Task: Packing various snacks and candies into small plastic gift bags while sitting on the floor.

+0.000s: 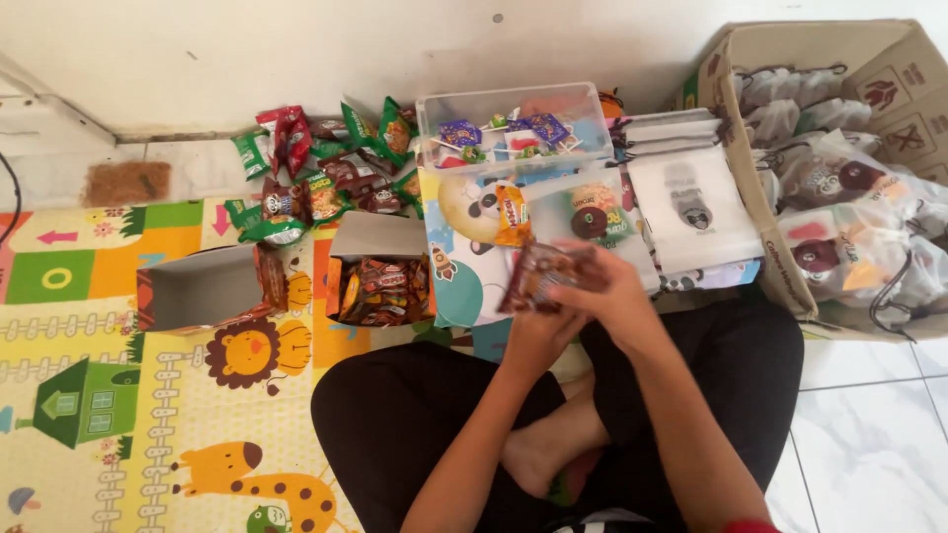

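holding a brown snack packet between both hands, you have it raised in front of your chest, above your crossed legs; its long axis runs roughly left to right, tilted slightly up toward the right; your left hand grips the lower left end from beneath, your right hand closes over the right end from above, so the two hands meet on the packet and neither is nearer than the other; just beyond it lies a clear bag with a panda print, mouth toward you; further out sits the clear plastic tub of sweets; to your left an open carton of packets.
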